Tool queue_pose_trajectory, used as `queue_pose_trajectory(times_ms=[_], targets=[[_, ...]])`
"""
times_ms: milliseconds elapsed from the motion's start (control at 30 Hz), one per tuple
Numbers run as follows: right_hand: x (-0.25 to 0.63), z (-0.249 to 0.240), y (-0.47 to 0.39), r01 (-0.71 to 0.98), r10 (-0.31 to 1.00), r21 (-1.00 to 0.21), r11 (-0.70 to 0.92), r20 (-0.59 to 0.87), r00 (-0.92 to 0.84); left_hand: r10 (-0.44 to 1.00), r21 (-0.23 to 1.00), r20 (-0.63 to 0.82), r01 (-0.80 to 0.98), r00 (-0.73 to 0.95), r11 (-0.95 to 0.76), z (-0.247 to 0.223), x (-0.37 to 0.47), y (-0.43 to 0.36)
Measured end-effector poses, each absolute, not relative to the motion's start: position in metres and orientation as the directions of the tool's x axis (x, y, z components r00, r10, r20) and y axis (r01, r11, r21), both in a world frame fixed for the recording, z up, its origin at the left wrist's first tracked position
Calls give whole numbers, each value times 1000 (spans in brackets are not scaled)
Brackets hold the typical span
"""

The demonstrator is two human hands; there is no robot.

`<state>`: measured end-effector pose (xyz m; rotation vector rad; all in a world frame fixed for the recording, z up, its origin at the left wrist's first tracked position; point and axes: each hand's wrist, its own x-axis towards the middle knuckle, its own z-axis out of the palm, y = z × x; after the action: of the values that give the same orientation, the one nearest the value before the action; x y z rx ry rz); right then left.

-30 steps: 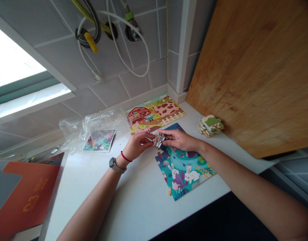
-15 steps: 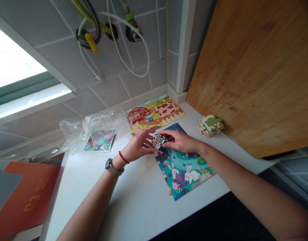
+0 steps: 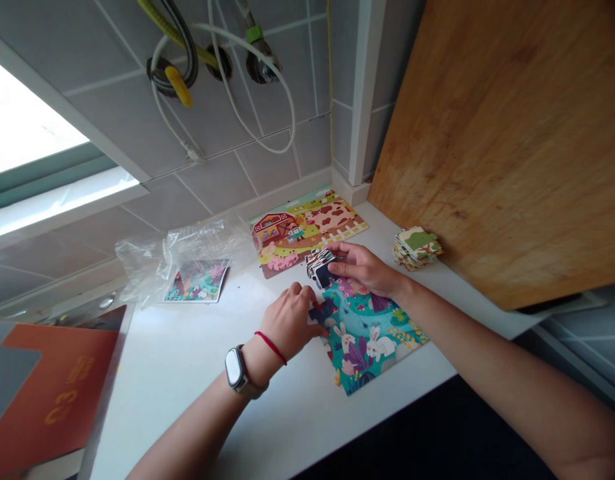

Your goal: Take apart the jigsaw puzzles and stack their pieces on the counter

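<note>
Rabbit puzzle (image 3: 367,363) lies flat on the white counter (image 3: 172,360), near the front edge, part-built; left side stepped with tabs and notches. Watch (image 3: 235,367) and red cord (image 3: 271,347) on the left wrist. Left hand (image 3: 287,319) is at the puzzle's left border, fingers bent, thumb apart from them and pointing at the puzzle; can't tell if they grip a piece (back of the hand blocks the view). Right hand (image 3: 370,270) is over the puzzle's far part, fingers pinched on a stack of pieces (image 3: 318,268), thumb on top, edges fanned out to the left, a dark blue face showing.

Orange panel (image 3: 42,393) marked 03 is off the counter's left end. Printed card (image 3: 197,283) sits left of the hands, partly under a crumpled clear bag (image 3: 187,240). Second pile of pieces (image 3: 416,248) is on the right, green piece uppermost, just beside a big wooden board (image 3: 507,133). Farm puzzle (image 3: 307,230) lies flat beyond the hands, barn and cow visible. Grey tiled wall (image 3: 212,193) at the back carries a looped white cable (image 3: 292,113) and a yellow pipe (image 3: 205,55).
</note>
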<state>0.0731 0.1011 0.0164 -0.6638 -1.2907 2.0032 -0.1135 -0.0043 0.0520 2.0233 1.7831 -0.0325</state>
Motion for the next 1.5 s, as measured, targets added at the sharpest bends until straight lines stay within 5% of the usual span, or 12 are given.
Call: queue_pose_trajectory(times_ms=[433, 600, 767, 933, 1167, 1333, 1500], targets=[[71, 9, 100, -347, 709, -774, -530, -180, -681, 905, 450, -370, 893, 209, -22, 49, -112, 0], [81, 9, 98, -181, 393, -726, -663, -133, -910, 869, 406, -437, 913, 232, -40, 44, -120, 6], [87, 5, 94, 14, -36, -821, -571, 8, -999, 846, 583, -397, 810, 357, -68, 42, -128, 13], [88, 11, 95, 175, -359, -918, -357, -38, -933, 857, 613, -388, 789, 341, -37, 44, -129, 14], [87, 25, 95, 175, -443, -970, -167, -84, -892, 874, 616, -334, 783, 353, -81, 43, -127, 14], [87, 23, 92, 174, -437, -947, -271, -40, -899, 876, 605, -306, 787, 372, -123, 42, -127, 13], [83, 21, 88, 242, -501, -953, -182, -122, -857, 872, 594, -316, 795, 375, -126, 51, -123, 10]])
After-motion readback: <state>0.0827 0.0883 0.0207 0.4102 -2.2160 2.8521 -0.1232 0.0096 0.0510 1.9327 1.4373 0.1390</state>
